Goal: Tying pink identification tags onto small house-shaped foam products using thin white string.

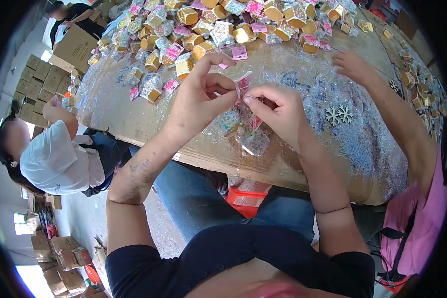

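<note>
My left hand (202,92) is closed in a pinch on a pink printed tag (244,81) above the near part of the table. Beside it, my right hand (282,110) pinches what looks like a thin thread close to the tag; the thread is partly hidden by the fingers. Below both hands is a small glittery house ornament (255,142), white and speckled. Whether it hangs from the thread or rests on the table I cannot tell. Several similar gold-and-glitter house ornaments (202,48) with pink tags are piled beyond my hands.
Cardboard covers the table (193,151), strewn with glitter. To the right lie white snowflakes (338,115) and a tangle of pale threads (355,146). Another person's arm (382,94) reaches in from the right. A person in white (59,156) sits at left. Cartons (37,82) are stacked behind.
</note>
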A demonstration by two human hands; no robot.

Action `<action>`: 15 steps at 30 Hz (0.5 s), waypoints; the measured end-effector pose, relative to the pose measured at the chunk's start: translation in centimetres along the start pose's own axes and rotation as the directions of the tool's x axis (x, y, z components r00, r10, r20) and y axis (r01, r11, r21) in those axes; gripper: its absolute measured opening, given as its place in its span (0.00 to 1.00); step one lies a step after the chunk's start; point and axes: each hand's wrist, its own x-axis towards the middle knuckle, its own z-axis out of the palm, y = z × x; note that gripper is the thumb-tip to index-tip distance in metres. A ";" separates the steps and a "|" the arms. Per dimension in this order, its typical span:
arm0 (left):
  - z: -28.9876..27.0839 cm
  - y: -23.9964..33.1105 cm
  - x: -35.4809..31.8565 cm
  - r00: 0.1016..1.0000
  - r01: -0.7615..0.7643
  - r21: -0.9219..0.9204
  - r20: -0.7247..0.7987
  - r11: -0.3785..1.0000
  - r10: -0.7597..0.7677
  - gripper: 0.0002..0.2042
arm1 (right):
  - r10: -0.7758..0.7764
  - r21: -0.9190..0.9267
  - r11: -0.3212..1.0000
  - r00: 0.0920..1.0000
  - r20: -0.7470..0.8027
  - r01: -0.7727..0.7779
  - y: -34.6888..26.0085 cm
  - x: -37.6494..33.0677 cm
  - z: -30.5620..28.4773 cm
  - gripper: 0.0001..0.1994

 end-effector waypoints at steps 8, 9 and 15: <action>-1.7 0.8 1.0 0.973 -0.222 0.157 -0.022 0.962 0.228 0.18 | 0.081 0.313 0.947 0.996 -0.028 -0.068 0.0 0.4 -0.9 0.19; -1.6 0.9 1.0 0.953 -0.289 0.220 -0.023 0.932 0.301 0.18 | 0.122 0.377 0.920 0.992 -0.020 -0.105 0.0 0.4 -1.0 0.18; 1.0 0.1 0.4 0.737 -0.554 0.654 0.099 0.515 0.668 0.14 | 0.262 0.479 0.816 0.946 0.191 -0.323 -0.1 0.2 -1.0 0.14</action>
